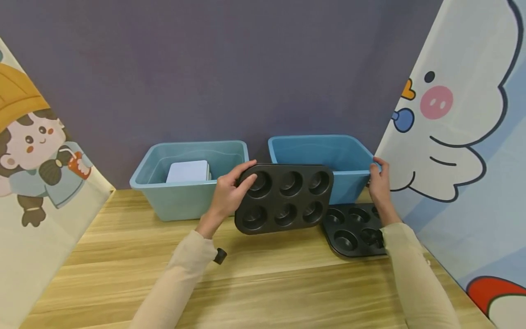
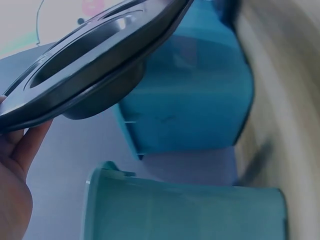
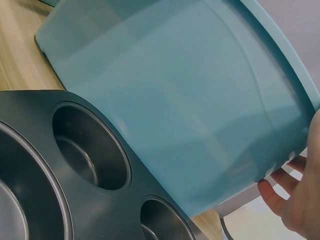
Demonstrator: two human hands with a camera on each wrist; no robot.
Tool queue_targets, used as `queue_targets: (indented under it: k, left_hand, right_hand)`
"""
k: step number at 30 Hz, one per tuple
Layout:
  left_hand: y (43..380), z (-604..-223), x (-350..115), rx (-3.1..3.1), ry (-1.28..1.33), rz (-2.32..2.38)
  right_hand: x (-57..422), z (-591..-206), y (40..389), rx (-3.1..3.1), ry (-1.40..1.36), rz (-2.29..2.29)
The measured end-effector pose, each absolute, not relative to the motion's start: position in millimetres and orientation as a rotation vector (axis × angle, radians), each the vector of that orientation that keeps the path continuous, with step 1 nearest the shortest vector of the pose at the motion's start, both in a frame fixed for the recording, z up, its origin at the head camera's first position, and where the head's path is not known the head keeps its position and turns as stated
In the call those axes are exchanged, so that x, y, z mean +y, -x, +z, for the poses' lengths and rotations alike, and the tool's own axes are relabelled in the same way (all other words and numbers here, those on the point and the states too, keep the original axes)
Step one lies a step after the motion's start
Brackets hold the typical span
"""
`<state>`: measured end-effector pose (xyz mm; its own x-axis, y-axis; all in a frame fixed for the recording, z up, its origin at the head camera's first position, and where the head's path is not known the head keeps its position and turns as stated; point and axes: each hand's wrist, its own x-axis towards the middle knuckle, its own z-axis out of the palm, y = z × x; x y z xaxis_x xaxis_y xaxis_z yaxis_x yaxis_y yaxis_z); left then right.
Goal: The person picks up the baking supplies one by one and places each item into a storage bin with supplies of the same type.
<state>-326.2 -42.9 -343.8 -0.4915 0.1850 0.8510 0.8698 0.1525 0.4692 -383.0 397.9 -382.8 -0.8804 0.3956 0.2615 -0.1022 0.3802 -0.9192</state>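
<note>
My left hand (image 1: 227,195) grips a dark muffin tin (image 1: 302,194) by its left end, with the thumb on the top face. The tin is raised and tilted, cups toward me, in front of a blue bin (image 1: 349,185). In the left wrist view the held muffin tin (image 2: 100,65) shows from its edge, with the fingers under it. My right hand (image 1: 380,185) holds the blue bin at its right corner by the rim. In the right wrist view the fingertips (image 3: 267,192) lie against the bin's side. A second muffin tin (image 1: 357,214) lies on the table beneath my right forearm.
A pale teal bin (image 1: 181,201) stands left of the blue one, with a white box-like item (image 1: 187,172) inside. Both bins stand on a wooden table (image 1: 263,283) before a dark grey back wall (image 1: 263,68). Cartoon-printed panels (image 1: 452,137) flank the table.
</note>
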Motion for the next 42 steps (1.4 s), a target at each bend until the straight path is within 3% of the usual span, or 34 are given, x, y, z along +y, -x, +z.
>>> queue_targets:
  k: [17,28,42]
  left_hand:
    - [335.3,-312.6,-22.0,-1.651,0.977,-1.453]
    - [351.9,-290.6,6.4,-1.609,0.783,-1.549]
    - [381.3,-280.7,29.6,-1.58,0.758,-1.499]
  right_hand:
    - [397.1,-380.7,384.5,-2.2,0.268,1.491]
    - [403.9,-378.4,383.0,-2.202,0.29,1.478]
    - [397.6,-381.1,385.0,-2.183,0.274,1.55]
